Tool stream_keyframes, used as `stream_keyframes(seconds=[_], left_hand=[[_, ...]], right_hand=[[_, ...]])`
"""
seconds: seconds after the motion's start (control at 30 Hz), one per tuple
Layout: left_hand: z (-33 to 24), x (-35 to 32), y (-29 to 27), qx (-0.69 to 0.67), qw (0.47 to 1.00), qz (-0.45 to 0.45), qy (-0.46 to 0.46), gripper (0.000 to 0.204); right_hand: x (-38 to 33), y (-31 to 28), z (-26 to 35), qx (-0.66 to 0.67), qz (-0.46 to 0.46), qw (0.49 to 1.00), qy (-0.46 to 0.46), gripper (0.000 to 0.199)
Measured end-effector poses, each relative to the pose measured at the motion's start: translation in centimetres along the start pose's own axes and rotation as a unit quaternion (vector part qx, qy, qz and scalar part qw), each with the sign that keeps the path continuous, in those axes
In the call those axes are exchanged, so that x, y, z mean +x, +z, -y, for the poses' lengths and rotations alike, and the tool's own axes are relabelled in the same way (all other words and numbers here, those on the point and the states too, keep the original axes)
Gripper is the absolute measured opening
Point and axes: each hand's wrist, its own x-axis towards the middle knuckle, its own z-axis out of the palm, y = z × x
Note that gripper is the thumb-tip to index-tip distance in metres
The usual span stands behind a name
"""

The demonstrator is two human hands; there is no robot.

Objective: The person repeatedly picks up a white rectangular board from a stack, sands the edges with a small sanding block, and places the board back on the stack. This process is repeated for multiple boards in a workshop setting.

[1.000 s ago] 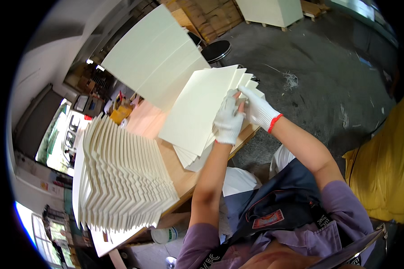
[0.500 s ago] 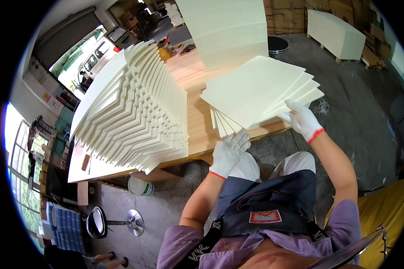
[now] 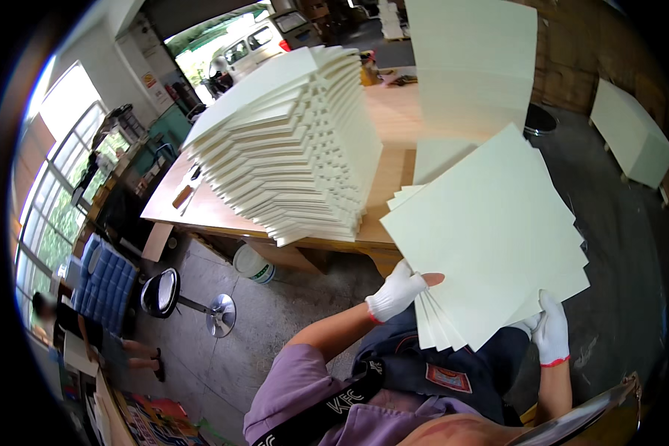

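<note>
A fanned bundle of cream-white square boards (image 3: 490, 230) is raised in front of me, partly past the table's near edge. My left hand (image 3: 399, 292), in a white glove with the thumb tip bare, is closed on its left edge, thumb on the top board. At the lower right corner my right hand (image 3: 553, 331), gloved in white with a red cuff, grips the boards, its fingers partly hidden beneath. A tall stack of similar boards (image 3: 282, 149), laid in turned, staggered bundles, stands to the left on the wooden table (image 3: 390, 111).
Behind the bundle rises a tall, even stack of pale boards (image 3: 474, 67). A round black stool (image 3: 540, 120) stands beyond the table. On the floor are a white bucket (image 3: 253, 263) and a tipped chair (image 3: 161, 292). Another person (image 3: 78, 327) is at the far left.
The fanned bundle has come off the table toward me and turned. My left hand has gone from beside its near corner to gripping its edge. The view has swung left.
</note>
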Motion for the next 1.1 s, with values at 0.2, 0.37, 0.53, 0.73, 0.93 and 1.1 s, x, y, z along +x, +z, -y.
stream_keyframes(seconds=[0.2, 0.37, 0.53, 0.73, 0.93, 1.1], left_hand=[[-12.1, -4.0, -6.4, -0.215, 0.972, -0.005, 0.097, 0.027], [-20.4, -2.6, -13.0, -0.165, 0.922, -0.182, 0.300, 0.042], [-28.6, 1.2, -18.8, -0.239, 0.842, -0.291, 0.387, 0.027], [-30.5, 6.3, -24.1, -0.271, 0.849, -0.357, 0.280, 0.020], [-29.3, 7.8, -27.5, -0.390, 0.875, -0.246, 0.150, 0.040], [-28.2, 7.9, -26.4, -0.326, 0.878, -0.291, 0.198, 0.036]], right_hand=[[2.8, 14.4, 6.3, 0.107, 0.256, 0.953, -0.120, 0.063], [3.9, 19.6, 5.5, 0.136, 0.454, 0.881, -0.003, 0.065], [2.8, 17.0, 1.6, 0.055, 0.381, 0.919, 0.086, 0.058], [3.1, 15.0, -0.2, 0.061, 0.310, 0.942, 0.111, 0.051], [3.7, 13.5, -0.8, 0.083, 0.297, 0.944, 0.116, 0.048], [3.9, 12.2, -1.7, 0.104, 0.289, 0.945, 0.115, 0.045]])
